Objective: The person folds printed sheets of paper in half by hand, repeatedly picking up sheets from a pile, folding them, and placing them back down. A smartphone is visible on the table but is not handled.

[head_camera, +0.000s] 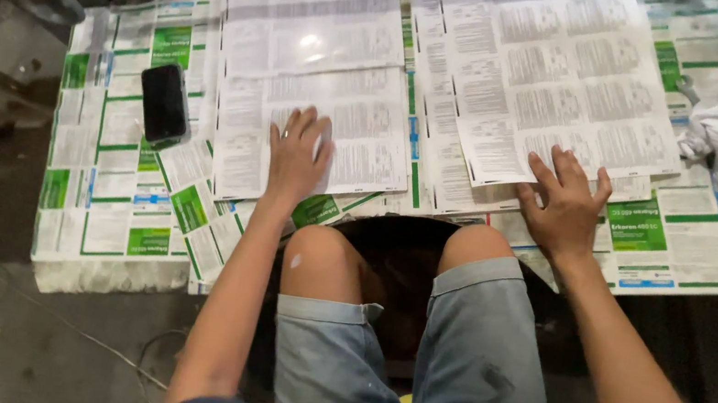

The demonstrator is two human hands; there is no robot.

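- Left hand (297, 155) flat, fingers spread open, pressing the left printed sheet (315, 76) mid-frame on the desk (105, 233).
- Right hand (566, 206) same deal, palm down, open, on the right printed sheet (560, 80) edge.
- Black phone (164, 102) lies left of them.

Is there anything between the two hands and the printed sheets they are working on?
Nothing visible. The left hand lies flat directly on the left printed sheet, and the right hand rests on the lower edge of the right printed sheet. The black phone lies apart, to the left.
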